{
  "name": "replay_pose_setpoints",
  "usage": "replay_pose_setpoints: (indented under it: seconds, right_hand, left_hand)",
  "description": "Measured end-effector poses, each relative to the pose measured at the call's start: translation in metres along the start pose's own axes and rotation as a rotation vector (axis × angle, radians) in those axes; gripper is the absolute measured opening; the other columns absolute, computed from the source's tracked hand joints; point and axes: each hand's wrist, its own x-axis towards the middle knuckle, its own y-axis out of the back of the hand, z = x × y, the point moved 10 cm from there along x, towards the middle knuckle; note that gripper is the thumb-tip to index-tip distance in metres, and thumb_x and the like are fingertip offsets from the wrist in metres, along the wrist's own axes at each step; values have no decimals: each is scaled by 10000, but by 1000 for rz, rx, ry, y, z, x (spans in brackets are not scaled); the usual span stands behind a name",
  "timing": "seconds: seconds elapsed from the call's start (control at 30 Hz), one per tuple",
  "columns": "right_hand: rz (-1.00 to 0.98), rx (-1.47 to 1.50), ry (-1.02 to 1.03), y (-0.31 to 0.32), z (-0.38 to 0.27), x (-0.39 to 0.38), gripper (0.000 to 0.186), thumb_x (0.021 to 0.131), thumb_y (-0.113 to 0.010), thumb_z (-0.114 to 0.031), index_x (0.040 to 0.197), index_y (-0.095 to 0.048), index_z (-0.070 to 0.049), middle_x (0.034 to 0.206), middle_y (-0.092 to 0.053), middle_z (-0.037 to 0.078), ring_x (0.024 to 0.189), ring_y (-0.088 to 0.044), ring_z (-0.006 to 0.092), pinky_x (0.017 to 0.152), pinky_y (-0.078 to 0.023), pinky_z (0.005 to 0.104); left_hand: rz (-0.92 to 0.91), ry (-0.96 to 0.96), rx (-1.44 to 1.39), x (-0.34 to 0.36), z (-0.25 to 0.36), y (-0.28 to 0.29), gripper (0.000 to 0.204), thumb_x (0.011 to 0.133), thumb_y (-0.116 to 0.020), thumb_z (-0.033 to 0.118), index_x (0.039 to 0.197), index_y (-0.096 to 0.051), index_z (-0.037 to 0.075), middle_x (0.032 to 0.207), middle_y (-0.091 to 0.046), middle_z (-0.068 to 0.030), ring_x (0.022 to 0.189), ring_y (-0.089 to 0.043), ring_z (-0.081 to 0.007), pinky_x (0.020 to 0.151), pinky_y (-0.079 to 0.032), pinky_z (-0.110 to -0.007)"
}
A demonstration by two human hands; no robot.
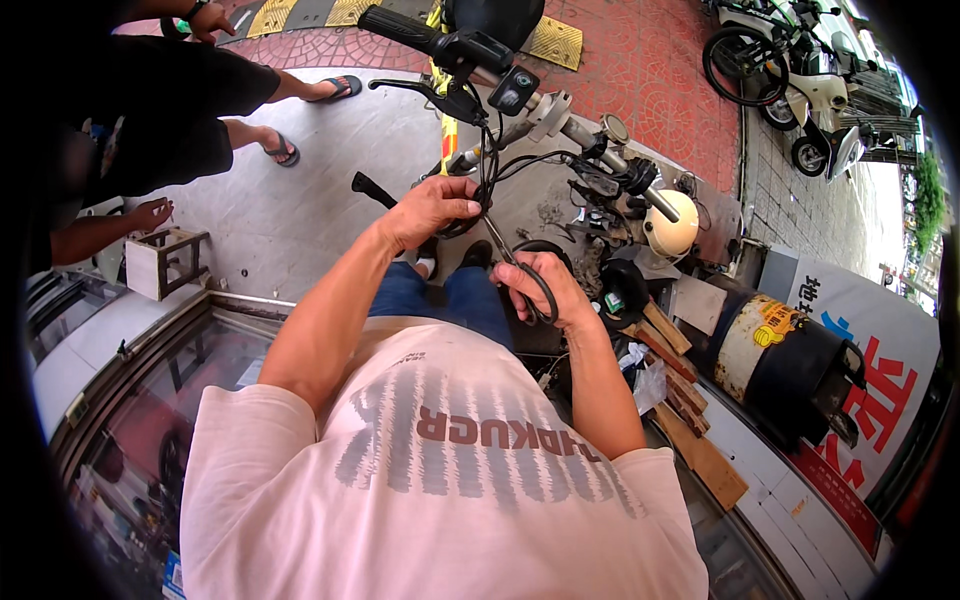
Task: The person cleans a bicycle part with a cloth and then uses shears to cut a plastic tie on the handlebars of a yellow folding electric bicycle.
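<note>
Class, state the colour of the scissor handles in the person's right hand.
Black scissor handles, seen in the head view.

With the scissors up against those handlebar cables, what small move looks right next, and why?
Probably close the scissors for one snip at the bundle. The right hand holds their black handles with the blades pointing up into the black cables, which the left hand pinches just below the handlebar. Whether the blades sit on a tie or a cable cannot be told.

Glossy black cables (pixel 487 175), shiny metal handlebar (pixel 580 130)
</note>
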Motion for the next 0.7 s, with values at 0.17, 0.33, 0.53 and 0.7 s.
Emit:
replay_pose_setpoints:
  seconds: [0.17,0.33,0.53,0.7]
  right_hand:
    - [-44,106,-24,-2,-10,-1,535,1019,-631,-470,920,-704,51,549,-572,56,468,-564,138,469,-446,291]
    - [-103,55,-72,3,-20,-1,572,1005,-633,-508,904,-709,49,523,-556,45,446,-547,127,446,-424,285]
    - [-186,400,-209,6,-6,5,637,968,-667,-572,874,-720,56,501,-536,40,414,-518,119,414,-399,279]
    - [-144,289,-159,4,-10,11,594,956,-689,-545,823,-691,35,493,-528,33,409,-499,110,409,-376,267]
  left_hand:
    - [-56,-19,-104,-1,5,-6,186,950,-744,165,1061,-650,49,1065,-665,-42,883,-614,-145,837,-515,-304]
    - [-75,-2,-135,1,6,-6,152,946,-747,141,1028,-642,67,1081,-682,-52,899,-625,-155,844,-525,-324]
    - [-106,2,-198,7,3,-7,129,947,-741,110,979,-616,99,1085,-695,-53,930,-631,-154,825,-535,-349]
    - [-111,31,-179,8,5,-4,129,953,-733,109,965,-605,111,1087,-695,-54,950,-632,-153,812,-532,-353]
